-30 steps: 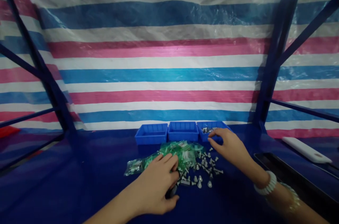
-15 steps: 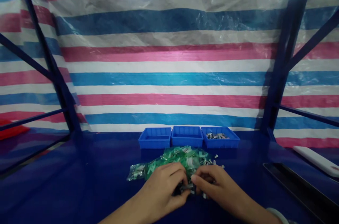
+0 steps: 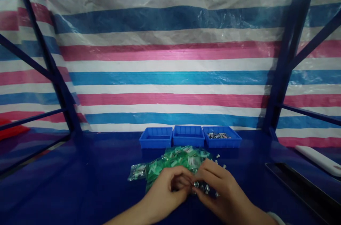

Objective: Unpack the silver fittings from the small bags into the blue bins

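Striped plastic sheeting (image 3: 170, 77) in red, white and blue hangs across the far side, framed by dark blue metal posts (image 3: 286, 65) at left and right. Before it spreads a dark blue tabletop (image 3: 106, 175), and along its far part three blue trays stand in a row: the left tray (image 3: 156, 144), the middle tray (image 3: 188, 142) and the right tray (image 3: 223, 143), which holds a small heap of metal parts (image 3: 218, 135). Just on the near side of the trays lies a pile of green and clear plastic packets (image 3: 183, 155), one clear packet reaching out to the left.

Both hands meet at the near edge of this pile. The left hand (image 3: 165, 191) is curled, its thumb and fingers drawn in toward the right fingertips; whether they grip anything I cannot tell. The right hand (image 3: 223, 191) has thumb and forefinger brought close together, and a small shiny metal piece (image 3: 196, 184) shows between them — whether pinched or lying just behind is unclear. More loose metal pieces (image 3: 207, 188) lie on the tabletop beneath the right hand, partly hidden by it.

Farther right lie a flat black object (image 3: 303, 191) and, beyond it, a long white one (image 3: 318, 160) — both well apart from the hands.
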The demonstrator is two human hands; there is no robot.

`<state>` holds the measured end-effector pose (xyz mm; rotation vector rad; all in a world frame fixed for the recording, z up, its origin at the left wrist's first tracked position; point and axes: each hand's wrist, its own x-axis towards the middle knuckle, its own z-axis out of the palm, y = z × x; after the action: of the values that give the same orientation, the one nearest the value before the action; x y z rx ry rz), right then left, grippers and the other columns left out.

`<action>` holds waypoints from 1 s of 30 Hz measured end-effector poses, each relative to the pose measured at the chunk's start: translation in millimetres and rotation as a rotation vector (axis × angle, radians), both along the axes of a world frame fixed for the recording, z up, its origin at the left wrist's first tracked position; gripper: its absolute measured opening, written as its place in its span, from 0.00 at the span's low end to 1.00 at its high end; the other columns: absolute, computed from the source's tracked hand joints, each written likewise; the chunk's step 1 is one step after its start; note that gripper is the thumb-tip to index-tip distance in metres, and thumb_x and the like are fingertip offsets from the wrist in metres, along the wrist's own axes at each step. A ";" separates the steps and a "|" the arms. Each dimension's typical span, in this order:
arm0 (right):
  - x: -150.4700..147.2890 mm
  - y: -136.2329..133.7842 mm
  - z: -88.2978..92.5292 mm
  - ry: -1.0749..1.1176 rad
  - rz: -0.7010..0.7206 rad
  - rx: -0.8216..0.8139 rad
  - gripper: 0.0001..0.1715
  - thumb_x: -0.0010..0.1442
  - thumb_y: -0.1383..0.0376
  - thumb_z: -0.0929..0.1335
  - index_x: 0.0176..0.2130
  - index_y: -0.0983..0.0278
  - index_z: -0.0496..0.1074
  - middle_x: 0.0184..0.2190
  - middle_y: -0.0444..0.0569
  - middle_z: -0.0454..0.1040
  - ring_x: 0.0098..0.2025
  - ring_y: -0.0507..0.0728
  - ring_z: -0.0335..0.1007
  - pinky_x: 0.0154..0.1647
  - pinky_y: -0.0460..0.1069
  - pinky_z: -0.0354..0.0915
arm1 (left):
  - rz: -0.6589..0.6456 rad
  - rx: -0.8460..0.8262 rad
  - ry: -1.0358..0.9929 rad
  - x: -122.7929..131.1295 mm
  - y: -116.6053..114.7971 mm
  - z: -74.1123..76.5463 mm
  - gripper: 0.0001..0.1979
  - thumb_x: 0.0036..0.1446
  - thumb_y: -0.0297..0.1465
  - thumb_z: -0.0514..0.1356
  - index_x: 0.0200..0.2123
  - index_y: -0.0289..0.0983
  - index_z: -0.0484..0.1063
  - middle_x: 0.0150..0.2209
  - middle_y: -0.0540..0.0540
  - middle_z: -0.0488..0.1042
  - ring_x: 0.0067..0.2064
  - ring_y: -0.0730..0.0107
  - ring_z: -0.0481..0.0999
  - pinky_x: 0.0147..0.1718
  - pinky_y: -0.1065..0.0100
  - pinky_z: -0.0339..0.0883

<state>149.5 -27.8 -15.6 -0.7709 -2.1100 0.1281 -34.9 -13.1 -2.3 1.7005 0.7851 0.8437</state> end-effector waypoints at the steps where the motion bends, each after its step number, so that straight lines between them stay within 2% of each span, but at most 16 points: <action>1: 0.3 -1.0 -0.9 -0.026 0.012 0.049 0.08 0.59 0.72 0.66 0.39 0.63 0.72 0.31 0.48 0.72 0.32 0.55 0.68 0.30 0.48 0.64 | -0.019 -0.088 -0.062 0.3 1.0 -0.6 0.09 0.47 0.18 0.60 0.33 0.33 0.73 0.30 0.47 0.77 0.34 0.69 0.77 0.35 0.69 0.67; 4: 0.7 -2.3 -0.7 0.033 0.021 0.106 0.09 0.60 0.72 0.66 0.41 0.62 0.72 0.33 0.49 0.74 0.33 0.55 0.69 0.31 0.48 0.66 | -0.012 -0.227 -0.194 0.3 3.3 -0.1 0.11 0.44 0.18 0.62 0.33 0.32 0.74 0.30 0.47 0.78 0.33 0.72 0.77 0.36 0.71 0.66; 6: 0.9 -1.5 1.9 0.178 -0.002 0.043 0.08 0.59 0.71 0.68 0.40 0.62 0.73 0.32 0.48 0.74 0.31 0.54 0.71 0.31 0.47 0.68 | 0.006 -0.277 -0.242 -0.1 3.3 2.7 0.12 0.43 0.18 0.63 0.34 0.32 0.74 0.30 0.47 0.78 0.32 0.72 0.77 0.35 0.71 0.66; 9: 1.2 2.2 6.4 0.431 -0.006 -0.249 0.05 0.56 0.68 0.70 0.36 0.61 0.74 0.30 0.46 0.76 0.29 0.52 0.73 0.30 0.45 0.70 | 0.040 -0.277 -0.288 -1.2 1.3 9.0 0.11 0.44 0.19 0.64 0.33 0.32 0.74 0.28 0.46 0.79 0.32 0.71 0.77 0.35 0.71 0.67; 13: 0.0 9.7 5.5 0.692 0.151 -0.694 0.07 0.52 0.64 0.73 0.34 0.62 0.73 0.30 0.45 0.78 0.32 0.52 0.76 0.33 0.43 0.70 | 0.110 -0.143 -0.306 -3.3 -1.8 16.3 0.06 0.49 0.22 0.63 0.33 0.34 0.73 0.30 0.45 0.79 0.35 0.68 0.78 0.38 0.69 0.67; 15: -2.0 13.2 1.4 0.753 0.249 -0.819 0.10 0.50 0.65 0.75 0.32 0.62 0.73 0.28 0.44 0.78 0.31 0.51 0.76 0.32 0.42 0.70 | 0.100 -0.081 -0.311 -3.9 -2.9 17.6 0.05 0.51 0.24 0.63 0.33 0.34 0.73 0.34 0.44 0.79 0.37 0.67 0.77 0.40 0.68 0.67; 18: -5.6 16.5 -5.9 0.791 0.374 -0.918 0.16 0.44 0.68 0.78 0.32 0.62 0.71 0.28 0.42 0.79 0.31 0.50 0.76 0.33 0.41 0.68 | 0.048 -0.036 -0.287 -3.5 -3.7 16.2 0.03 0.52 0.25 0.63 0.32 0.35 0.74 0.38 0.43 0.78 0.37 0.68 0.76 0.37 0.69 0.66; 21: -7.7 16.4 -8.6 0.789 0.393 -0.924 0.17 0.44 0.68 0.78 0.32 0.62 0.70 0.29 0.42 0.79 0.33 0.50 0.76 0.34 0.41 0.68 | 0.040 0.003 -0.240 -3.9 -3.5 13.7 0.03 0.51 0.23 0.62 0.31 0.35 0.75 0.38 0.43 0.78 0.37 0.68 0.75 0.35 0.70 0.65; 24: -5.7 15.7 -3.9 0.737 0.302 -0.814 0.13 0.48 0.65 0.76 0.33 0.63 0.71 0.31 0.44 0.78 0.36 0.53 0.76 0.37 0.45 0.69 | 0.065 0.064 -0.196 -6.4 -2.1 12.8 0.05 0.51 0.23 0.60 0.32 0.36 0.75 0.42 0.43 0.77 0.35 0.70 0.74 0.32 0.71 0.63; 27: 6.2 24.5 4.6 0.634 0.134 -0.620 0.11 0.52 0.61 0.73 0.35 0.64 0.73 0.34 0.47 0.77 0.37 0.55 0.75 0.38 0.48 0.71 | 0.130 0.153 -0.148 -9.9 1.0 13.3 0.06 0.53 0.23 0.59 0.32 0.37 0.76 0.45 0.43 0.76 0.32 0.72 0.73 0.29 0.71 0.63; 30: 33.3 50.6 10.8 0.525 -0.132 -0.405 0.15 0.57 0.56 0.68 0.39 0.65 0.75 0.34 0.50 0.78 0.37 0.58 0.75 0.38 0.51 0.71 | 0.175 0.264 -0.114 -12.1 4.6 13.5 0.07 0.55 0.24 0.57 0.32 0.37 0.75 0.43 0.43 0.77 0.40 0.65 0.75 0.35 0.67 0.65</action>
<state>182.8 22.8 -4.8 -0.9844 -1.5446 0.6309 -47.0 -8.6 11.2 1.8117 0.7791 1.1988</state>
